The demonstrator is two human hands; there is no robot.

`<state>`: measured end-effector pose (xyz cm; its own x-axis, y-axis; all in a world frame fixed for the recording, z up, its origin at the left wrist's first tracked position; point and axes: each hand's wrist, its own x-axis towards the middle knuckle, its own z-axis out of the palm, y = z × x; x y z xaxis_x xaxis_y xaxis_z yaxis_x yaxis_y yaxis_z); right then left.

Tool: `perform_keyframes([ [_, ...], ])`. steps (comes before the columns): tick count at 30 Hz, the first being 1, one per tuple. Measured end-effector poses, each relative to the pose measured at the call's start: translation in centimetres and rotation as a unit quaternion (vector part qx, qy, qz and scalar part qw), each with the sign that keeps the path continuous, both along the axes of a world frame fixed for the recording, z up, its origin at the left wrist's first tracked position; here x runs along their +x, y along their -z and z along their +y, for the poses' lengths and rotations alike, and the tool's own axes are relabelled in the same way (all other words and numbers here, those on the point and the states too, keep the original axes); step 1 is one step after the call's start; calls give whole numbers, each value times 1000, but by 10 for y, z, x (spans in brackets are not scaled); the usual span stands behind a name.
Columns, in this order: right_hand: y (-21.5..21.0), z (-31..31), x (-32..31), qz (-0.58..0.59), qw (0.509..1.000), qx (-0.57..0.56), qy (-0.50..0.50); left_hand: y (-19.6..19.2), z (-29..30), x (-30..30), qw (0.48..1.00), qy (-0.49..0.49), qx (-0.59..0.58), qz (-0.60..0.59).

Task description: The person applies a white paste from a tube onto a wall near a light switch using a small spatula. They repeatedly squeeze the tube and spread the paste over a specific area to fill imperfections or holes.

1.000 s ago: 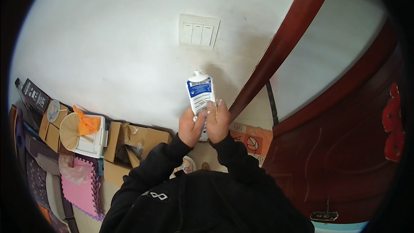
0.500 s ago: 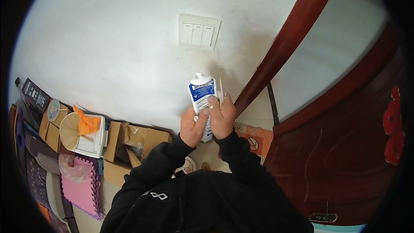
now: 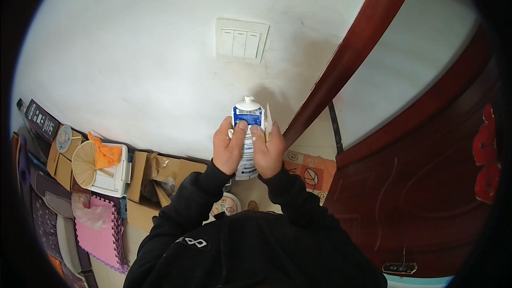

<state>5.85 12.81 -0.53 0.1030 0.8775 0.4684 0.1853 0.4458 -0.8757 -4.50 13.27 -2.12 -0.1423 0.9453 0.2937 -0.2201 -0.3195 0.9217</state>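
Observation:
Both my hands grip a white and blue squeeze tube (image 3: pixel 247 152), held nozzle up in front of the wall. White paste shows at its nozzle (image 3: pixel 248 99). My left hand (image 3: pixel 226 148) is closed round the tube's left side, thumb pressed on the blue part. On the other side my right hand (image 3: pixel 269 152) is closed too, its thumb on the front near the right edge. A thin pale flat piece (image 3: pixel 269 113) sticks up beside the right fingers; its lower part is hidden. Whitish smears mark both hands.
A three-rocker light switch (image 3: pixel 240 42) sits on the white wall (image 3: pixel 133 64) above the tube. To the right are a dark red door frame (image 3: pixel 349 56) and door (image 3: pixel 410 192). Cardboard boxes (image 3: pixel 141 213), a round fan (image 3: pixel 84 164) and pink foam mats (image 3: pixel 98 240) lie low at left.
The tube has straightened from a slight tilt and sits a little lower. My left thumb has moved up onto the blue part, and my right thumb has shifted down and outward.

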Motion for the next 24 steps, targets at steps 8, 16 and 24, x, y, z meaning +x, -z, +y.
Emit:
perform_keyframes([
  [8,-21,25,3,82,990,-38,-112,-11,5,3,998,21,46,-41],
  [16,-12,28,3,47,999,-13,-23,-7,14,0,997,74,20,-30],
  [24,-2,32,1,12,999,22,-28,-6,35,-6,992,-77,99,-2],
])
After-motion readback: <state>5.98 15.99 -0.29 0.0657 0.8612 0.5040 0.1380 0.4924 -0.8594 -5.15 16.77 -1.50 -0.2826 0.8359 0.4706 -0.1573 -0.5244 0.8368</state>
